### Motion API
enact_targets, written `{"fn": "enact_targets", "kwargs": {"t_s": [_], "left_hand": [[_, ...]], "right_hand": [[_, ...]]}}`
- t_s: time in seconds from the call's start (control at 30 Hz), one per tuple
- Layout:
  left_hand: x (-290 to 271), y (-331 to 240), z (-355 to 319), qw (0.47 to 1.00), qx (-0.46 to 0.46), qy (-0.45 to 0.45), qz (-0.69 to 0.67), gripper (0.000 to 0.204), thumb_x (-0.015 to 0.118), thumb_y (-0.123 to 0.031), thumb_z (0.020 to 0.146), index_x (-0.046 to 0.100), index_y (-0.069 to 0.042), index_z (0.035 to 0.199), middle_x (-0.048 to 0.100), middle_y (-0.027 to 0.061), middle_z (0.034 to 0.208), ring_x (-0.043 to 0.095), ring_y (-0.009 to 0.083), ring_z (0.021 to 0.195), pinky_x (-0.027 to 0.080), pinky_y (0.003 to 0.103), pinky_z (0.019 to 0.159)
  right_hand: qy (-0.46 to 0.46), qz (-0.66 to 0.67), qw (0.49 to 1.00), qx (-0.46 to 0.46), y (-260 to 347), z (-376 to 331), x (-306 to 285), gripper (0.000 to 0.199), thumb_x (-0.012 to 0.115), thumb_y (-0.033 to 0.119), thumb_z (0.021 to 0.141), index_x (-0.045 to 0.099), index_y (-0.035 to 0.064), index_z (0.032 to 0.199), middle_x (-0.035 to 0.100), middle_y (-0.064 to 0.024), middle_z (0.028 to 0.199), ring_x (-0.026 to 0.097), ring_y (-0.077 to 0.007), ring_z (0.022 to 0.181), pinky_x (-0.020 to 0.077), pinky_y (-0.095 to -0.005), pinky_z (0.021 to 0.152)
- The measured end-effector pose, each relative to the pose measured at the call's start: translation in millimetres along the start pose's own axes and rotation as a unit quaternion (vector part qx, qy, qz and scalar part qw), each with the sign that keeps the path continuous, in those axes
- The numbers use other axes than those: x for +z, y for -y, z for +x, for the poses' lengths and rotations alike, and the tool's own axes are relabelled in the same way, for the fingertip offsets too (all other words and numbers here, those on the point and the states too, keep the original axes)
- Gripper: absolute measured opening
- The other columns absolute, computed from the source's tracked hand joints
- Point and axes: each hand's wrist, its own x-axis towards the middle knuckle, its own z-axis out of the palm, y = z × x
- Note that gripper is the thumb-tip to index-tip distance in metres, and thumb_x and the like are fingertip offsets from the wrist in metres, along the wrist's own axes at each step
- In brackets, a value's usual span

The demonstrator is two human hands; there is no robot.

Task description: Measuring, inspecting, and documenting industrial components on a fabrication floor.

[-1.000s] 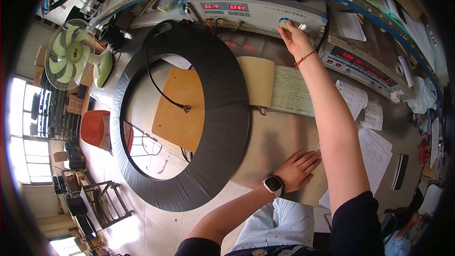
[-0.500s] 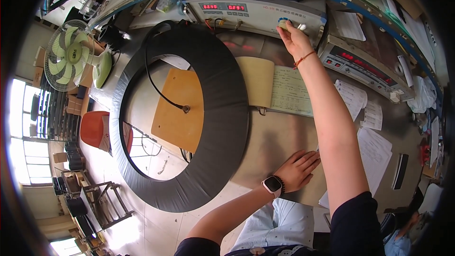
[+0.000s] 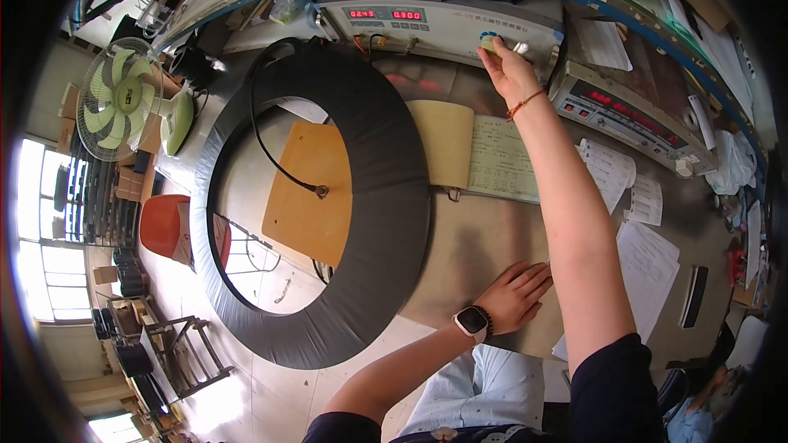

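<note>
My right hand (image 3: 512, 72) reaches up to the panel of a light grey bench meter (image 3: 460, 23) and pinches its round knob (image 3: 489, 38), pale with a blue edge. Palm down on the worktable (image 3: 460, 279), my left hand (image 3: 517, 295) rests with its fingers stretched out, holding nothing. A large ring wrapped in black, shiny tape (image 3: 390, 148) lies to the left, partly overhanging the table edge. Through its opening runs a black cable (image 3: 267, 143), ending at a fitting on a tan board (image 3: 304, 197). Red digits glow on the meter.
An open record book (image 3: 501, 156) lies between ring and right arm. Further right are loose papers (image 3: 648, 271), a second instrument (image 3: 624, 115) and a black bar (image 3: 694, 297). A green fan (image 3: 127, 94) and an orange chair (image 3: 162, 226) stand left. Another person (image 3: 698, 414) is at lower right.
The red digits on the meter have changed slightly. My right hand stays on the knob and my left hand remains flat on the table.
</note>
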Motion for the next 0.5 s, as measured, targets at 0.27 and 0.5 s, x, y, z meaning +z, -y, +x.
{"fn": "enact_targets", "kwargs": {"t_s": [0.27, 0.5], "left_hand": [[8.1, 9.4, 7.9, 0.995, -0.028, 0.054, -0.073, 0.053, 0.067, -0.022, 0.085, 0.054, -0.004, 0.133, 0.049, 0.0169, 0.142, 0.047, 0.0315, 0.132, 0.036, 0.052, 0.111], [11.9, -0.9, 21.9, 0.984, -0.058, 0.162, 0.049, 0.059, 0.066, -0.026, 0.086, 0.051, -0.01, 0.141, 0.045, 0.0091, 0.15, 0.042, 0.0262, 0.138, 0.029, 0.051, 0.116]], "right_hand": [[0.097, -0.256, 0.955, -0.115, 70.4, -224.9, -82.3, 0.051, 0.032, 0.049, 0.107, 0.052, 0.0065, 0.128, 0.059, -0.005, 0.072, 0.055, -0.013, 0.065, 0.042, -0.0281, 0.061], [0.002, -0.344, 0.936, -0.076, 84.8, -372.6, -229.3, 0.018, 0.051, 0.021, 0.103, 0.052, 0.0035, 0.099, 0.061, -0.0082, 0.082, 0.053, -0.0088, 0.06, 0.0406, -0.0198, 0.049]]}}
